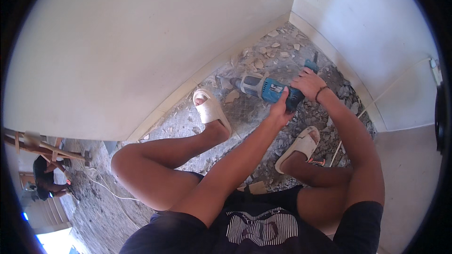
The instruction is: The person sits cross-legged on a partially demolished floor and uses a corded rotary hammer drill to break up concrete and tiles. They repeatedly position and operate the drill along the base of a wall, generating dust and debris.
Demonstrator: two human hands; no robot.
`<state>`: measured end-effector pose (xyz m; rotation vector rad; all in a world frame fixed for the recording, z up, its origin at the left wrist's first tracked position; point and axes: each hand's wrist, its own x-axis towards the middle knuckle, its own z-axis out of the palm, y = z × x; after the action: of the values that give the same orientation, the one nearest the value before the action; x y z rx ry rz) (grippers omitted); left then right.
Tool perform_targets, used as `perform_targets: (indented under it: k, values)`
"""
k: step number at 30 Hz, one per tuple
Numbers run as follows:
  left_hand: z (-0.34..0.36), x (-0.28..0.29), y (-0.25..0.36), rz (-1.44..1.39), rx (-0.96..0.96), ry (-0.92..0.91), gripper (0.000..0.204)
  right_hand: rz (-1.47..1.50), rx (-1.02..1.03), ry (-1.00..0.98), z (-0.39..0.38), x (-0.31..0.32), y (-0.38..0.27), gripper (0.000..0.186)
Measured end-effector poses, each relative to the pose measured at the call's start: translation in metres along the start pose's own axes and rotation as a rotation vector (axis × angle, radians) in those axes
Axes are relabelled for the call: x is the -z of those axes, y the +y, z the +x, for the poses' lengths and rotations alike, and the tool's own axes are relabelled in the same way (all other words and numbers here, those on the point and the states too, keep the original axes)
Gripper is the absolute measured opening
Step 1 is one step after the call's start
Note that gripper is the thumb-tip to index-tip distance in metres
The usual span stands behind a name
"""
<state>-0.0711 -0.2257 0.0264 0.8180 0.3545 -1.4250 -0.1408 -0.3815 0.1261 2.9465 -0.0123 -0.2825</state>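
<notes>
I hold a teal and dark demolition hammer (pixel 272 89) low over the broken floor, its metal chisel pointing left toward the foot of the left wall, just beyond my left white sandal (pixel 211 112). My left hand (pixel 283 107) is closed on the tool's rear body. My right hand (pixel 305 83) grips it at the back, beside a teal upright part (pixel 310 65). My right white sandal (pixel 297 150) rests on grey rubble, with an orange-handled item (pixel 317 161) partly hidden beside it. The chisel tip's exact contact with the floor or tile is hard to make out.
Two white walls (pixel 155 42) meet ahead above a tiled skirting (pixel 329 42). Tile shards (pixel 275 51) litter the corner. A white cable (pixel 372 103) runs to a right-wall fitting (pixel 435 69). At far left, another person (pixel 44 176) in dark clothes is near wooden pieces (pixel 56 146) and cables.
</notes>
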Motion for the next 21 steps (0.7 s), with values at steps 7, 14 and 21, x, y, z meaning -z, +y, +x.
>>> perform_targets:
  k: [7,14,21]
  values:
    - [0.045,-0.027,0.012,-0.092,-0.029,-0.12,0.065,-0.089,0.067,0.044,0.03,-0.009,0.056,0.019]
    - [0.057,-0.031,0.013,-0.139,-0.001,0.003,0.064,-0.057,0.024,0.008,0.035,-0.026,0.06,0.02]
    - [0.061,-0.022,0.005,-0.125,-0.015,-0.022,0.062,-0.101,0.024,0.075,0.029,-0.04,0.056,0.022]
